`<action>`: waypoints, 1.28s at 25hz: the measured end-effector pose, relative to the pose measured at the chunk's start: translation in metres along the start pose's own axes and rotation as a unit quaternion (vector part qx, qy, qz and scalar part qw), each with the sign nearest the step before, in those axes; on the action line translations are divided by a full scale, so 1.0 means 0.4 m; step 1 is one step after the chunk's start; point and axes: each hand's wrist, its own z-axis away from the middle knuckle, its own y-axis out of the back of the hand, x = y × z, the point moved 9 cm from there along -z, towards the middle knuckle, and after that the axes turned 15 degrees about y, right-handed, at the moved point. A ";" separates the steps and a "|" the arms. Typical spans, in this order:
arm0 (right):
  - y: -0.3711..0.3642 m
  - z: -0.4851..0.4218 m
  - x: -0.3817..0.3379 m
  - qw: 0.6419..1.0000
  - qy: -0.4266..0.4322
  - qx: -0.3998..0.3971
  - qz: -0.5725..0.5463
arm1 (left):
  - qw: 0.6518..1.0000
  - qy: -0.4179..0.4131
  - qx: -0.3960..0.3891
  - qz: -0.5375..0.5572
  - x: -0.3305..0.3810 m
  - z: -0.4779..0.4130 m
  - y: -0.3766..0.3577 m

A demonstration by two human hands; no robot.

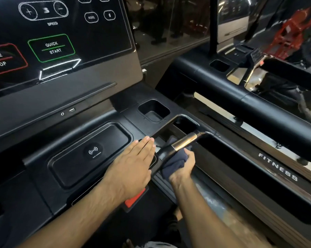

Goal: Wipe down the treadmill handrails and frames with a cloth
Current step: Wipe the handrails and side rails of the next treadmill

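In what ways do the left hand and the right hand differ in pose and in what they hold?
The left hand lies flat with straight fingers; the right hand is curled. The left hand holds nothing and rests on the console; the right hand grips a dark cloth against the handrail. Both are bare.

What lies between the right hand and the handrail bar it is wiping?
In the head view, a dark cloth lies there: the right hand holds it bunched against the handrail bar.
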 end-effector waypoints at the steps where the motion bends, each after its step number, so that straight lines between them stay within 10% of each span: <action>1: -0.013 0.001 -0.011 1.000 0.002 0.008 -0.012 | 1.000 -0.005 0.002 -0.003 0.001 0.001 0.004; 8: 0.007 0.097 0.000 0.962 0.119 0.013 0.244 | 1.000 -0.009 -0.010 0.019 0.002 -0.005 0.002; 14: -0.187 0.080 -0.086 0.633 0.325 -0.133 0.690 | 0.996 0.004 -0.041 0.085 -0.004 -0.015 0.028; 16: -0.211 0.035 -0.105 0.667 0.297 -0.124 0.672 | 0.992 0.008 -0.042 0.121 -0.009 -0.025 0.049; 19: -0.228 -0.010 -0.157 0.861 0.245 -0.014 0.445 | 0.985 0.036 -0.041 0.164 -0.030 -0.066 0.067; 21: -0.235 -0.036 -0.192 0.907 0.241 0.068 0.339 | 0.982 0.057 -0.033 0.178 -0.053 -0.106 0.076; 28: -0.212 -0.070 0.021 0.857 0.074 0.040 0.508 | 0.976 0.146 -0.081 0.140 -0.168 -0.264 -0.007; 32: -0.299 -0.070 0.085 0.676 0.111 -0.218 0.695 | 0.965 0.193 -0.143 0.104 -0.226 -0.293 -0.112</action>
